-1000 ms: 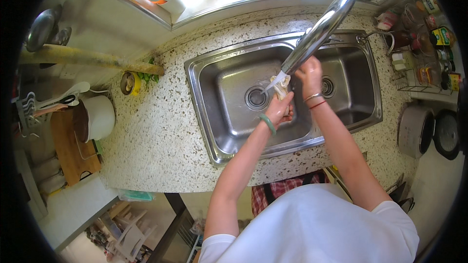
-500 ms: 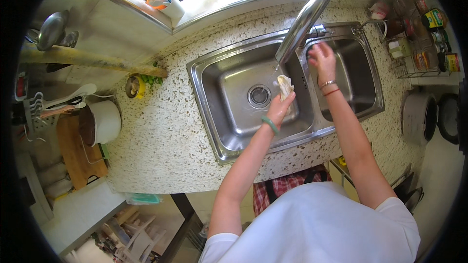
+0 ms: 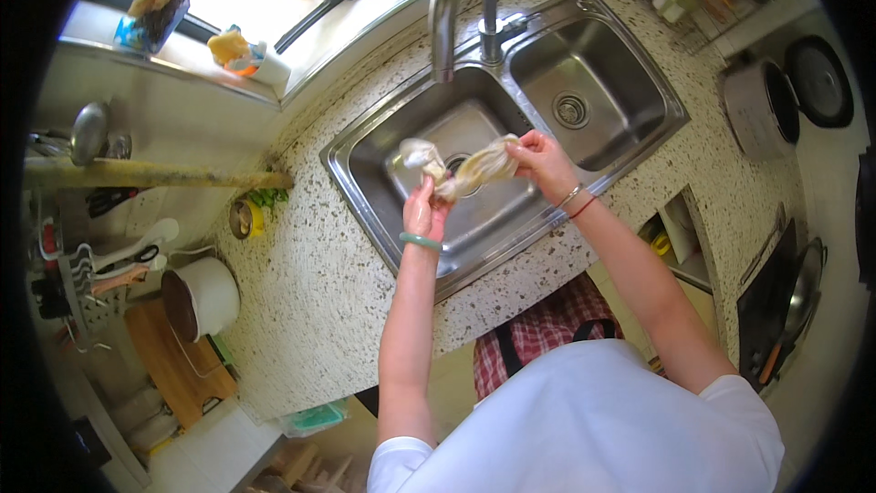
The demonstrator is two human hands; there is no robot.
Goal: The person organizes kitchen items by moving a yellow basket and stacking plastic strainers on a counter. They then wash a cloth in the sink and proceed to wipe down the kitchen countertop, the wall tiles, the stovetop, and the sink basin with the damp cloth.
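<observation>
While both my hands are on it, the pale, crumpled cloth (image 3: 487,166) stretches between them above the left basin (image 3: 493,212), its long axis running from left to right and slanting slightly toward the far side at its right end. My left hand (image 3: 425,210) is closed around it at the near, lower part, with a loose bunch poking out beyond the fingers on the far left. My right hand (image 3: 542,164) pinches the right end between thumb and fingertips. Neither hand is nearer, as both touch it. The cloth hangs over the basin's drain, partly hiding it.

The faucet (image 3: 443,32) stands on the far side, its spout apart from the cloth; I see no stream from it. The right basin (image 3: 593,64) lies just right of the divider. Speckled countertop (image 3: 301,329) surrounds the steel sink (image 3: 677,119), with a white pot (image 3: 208,295) to the left and a rice cooker (image 3: 753,110) to the right.
</observation>
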